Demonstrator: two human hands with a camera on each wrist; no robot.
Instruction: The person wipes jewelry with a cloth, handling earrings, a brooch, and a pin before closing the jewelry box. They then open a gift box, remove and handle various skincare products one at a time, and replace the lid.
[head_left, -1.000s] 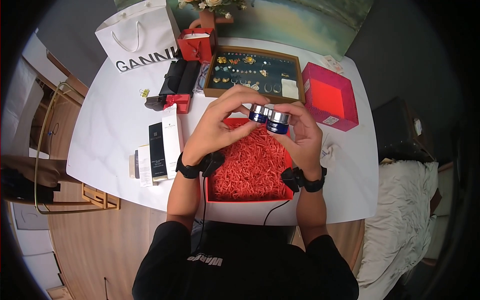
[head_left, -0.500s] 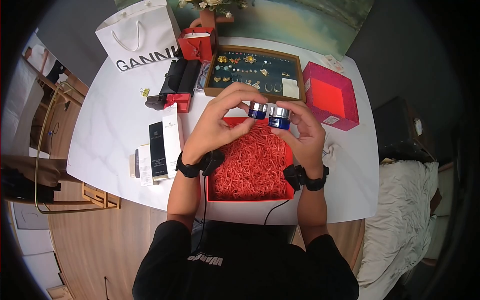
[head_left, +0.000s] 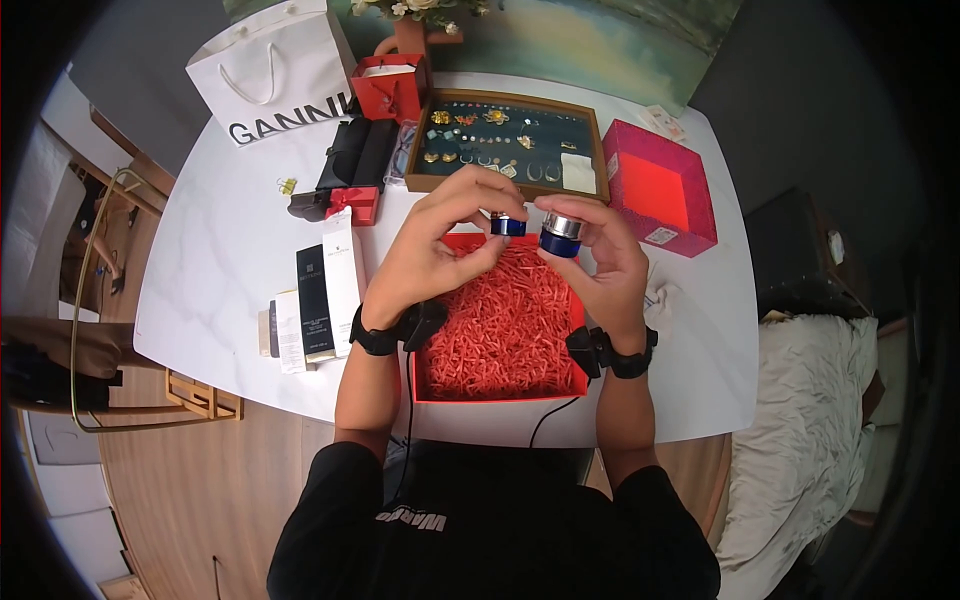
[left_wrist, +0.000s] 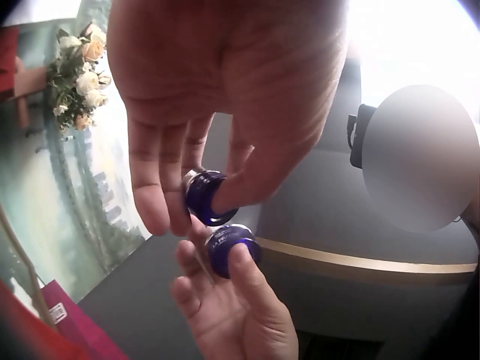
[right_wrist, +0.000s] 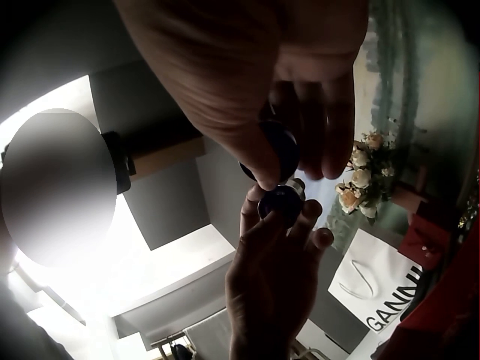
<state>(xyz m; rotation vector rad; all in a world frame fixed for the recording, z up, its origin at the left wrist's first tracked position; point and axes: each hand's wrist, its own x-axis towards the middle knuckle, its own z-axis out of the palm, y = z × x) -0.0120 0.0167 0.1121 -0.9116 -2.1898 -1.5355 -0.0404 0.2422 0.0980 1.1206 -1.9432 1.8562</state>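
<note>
In the head view my left hand (head_left: 432,240) pinches a small cosmetic jar (head_left: 508,226) with a blue base and silver lid between thumb and fingers. A second, slightly larger jar (head_left: 561,238), also blue with a silver lid, is pinched by my right hand (head_left: 612,270). Both are held up side by side with a narrow gap between them, over the far part of a red box (head_left: 580,385) filled with red paper shred (head_left: 500,330). The left wrist view shows the dark blue undersides of the left jar (left_wrist: 206,196) and right jar (left_wrist: 232,251).
Behind the hands lies a framed jewellery tray (head_left: 440,185); right of it stands a pink box (head_left: 660,240). Cosmetic cartons (head_left: 315,300), black cases (head_left: 360,155), a small red bag (head_left: 388,95) and a white shopping bag (head_left: 270,75) occupy the left side. A flower vase (head_left: 412,40) stands behind.
The two jars were together a second ago and have moved slightly apart. The left jar has tilted, showing less of its lid. Both hands keep their grip.
</note>
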